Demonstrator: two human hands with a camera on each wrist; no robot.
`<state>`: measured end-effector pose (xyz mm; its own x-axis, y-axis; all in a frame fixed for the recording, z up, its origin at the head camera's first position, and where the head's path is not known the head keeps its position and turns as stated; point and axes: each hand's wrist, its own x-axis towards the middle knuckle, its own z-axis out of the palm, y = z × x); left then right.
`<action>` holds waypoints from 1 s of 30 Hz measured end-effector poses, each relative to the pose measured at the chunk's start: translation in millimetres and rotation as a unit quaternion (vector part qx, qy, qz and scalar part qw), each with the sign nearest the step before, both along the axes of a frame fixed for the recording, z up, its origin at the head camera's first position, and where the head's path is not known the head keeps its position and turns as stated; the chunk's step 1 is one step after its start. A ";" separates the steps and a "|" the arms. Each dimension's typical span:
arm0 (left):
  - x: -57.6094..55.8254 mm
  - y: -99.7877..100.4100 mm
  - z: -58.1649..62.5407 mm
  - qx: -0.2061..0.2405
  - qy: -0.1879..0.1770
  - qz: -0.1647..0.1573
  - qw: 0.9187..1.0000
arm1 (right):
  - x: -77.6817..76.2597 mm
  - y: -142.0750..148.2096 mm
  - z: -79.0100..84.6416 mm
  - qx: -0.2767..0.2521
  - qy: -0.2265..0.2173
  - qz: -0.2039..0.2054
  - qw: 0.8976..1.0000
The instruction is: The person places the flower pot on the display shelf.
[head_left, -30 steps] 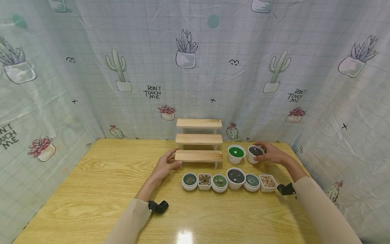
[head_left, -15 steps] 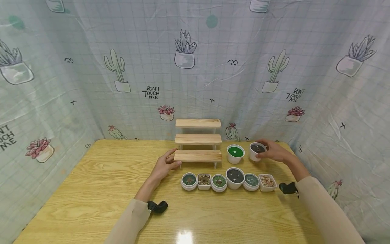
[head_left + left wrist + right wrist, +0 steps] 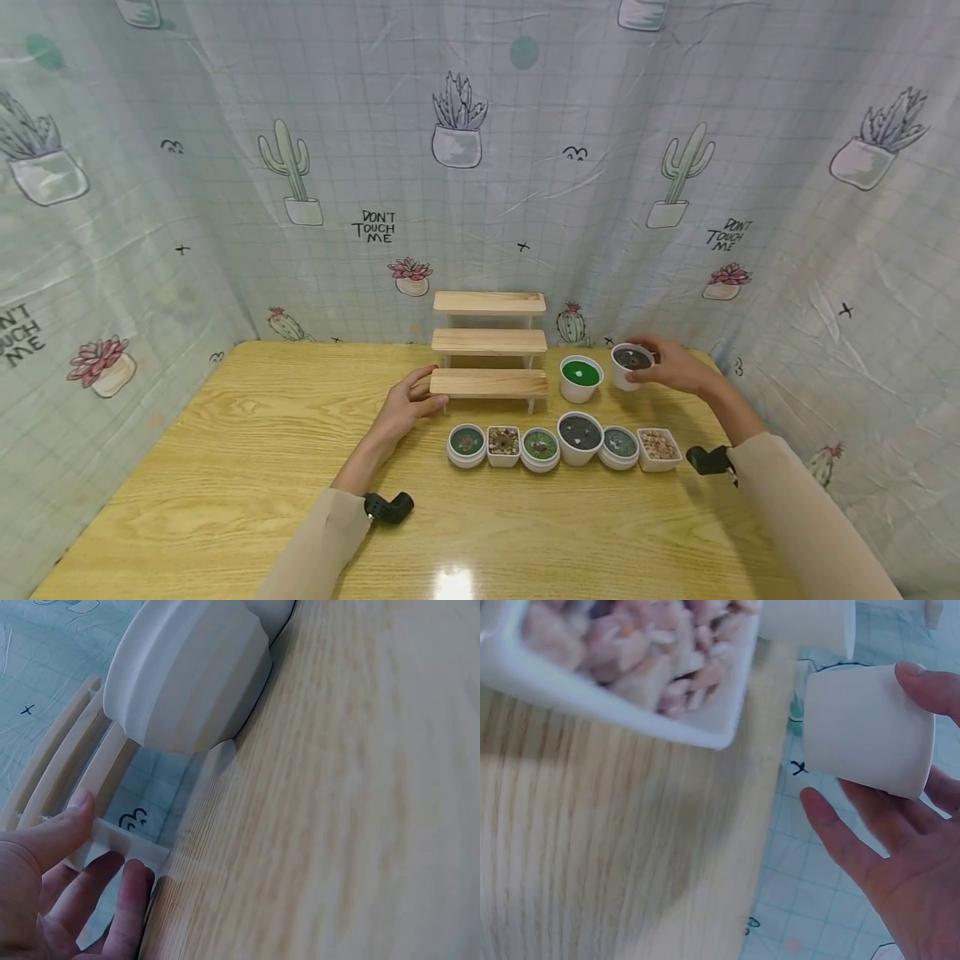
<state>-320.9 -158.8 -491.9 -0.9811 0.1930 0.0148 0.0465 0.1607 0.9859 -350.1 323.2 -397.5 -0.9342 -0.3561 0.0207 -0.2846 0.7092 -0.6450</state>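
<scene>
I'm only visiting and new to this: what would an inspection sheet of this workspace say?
Surface: wood-grain table, with a bright reflection nearest the viewer.
Job's things: three-tier wooden stand; row of six white pots, nearer the viewer; green-filled pot right of the stand; held pot, dark-filled.
Clutter: nothing seen.
Grippers: bare hands; left hand grips the lowest tier's left end, right hand holds the held pot. Black device on each wrist.
Cables: nothing seen.
Surroundings: plant-print curtain behind and at both sides.

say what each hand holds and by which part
Right hand: a pot, by its sides near the rim. Left hand: the stand, by its bottom shelf's left end.
</scene>
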 end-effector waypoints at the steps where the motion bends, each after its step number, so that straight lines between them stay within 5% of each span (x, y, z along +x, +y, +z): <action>1: 0.2 0.1 0.0 0.000 0.001 -0.001 1.000 | 0.6 -0.3 1.3 0.001 0.001 -0.002 1.000; 30: 1.2 0.5 -0.6 0.000 0.000 0.019 1.000 | 1.8 -32.3 39.7 -0.005 0.034 -0.014 0.999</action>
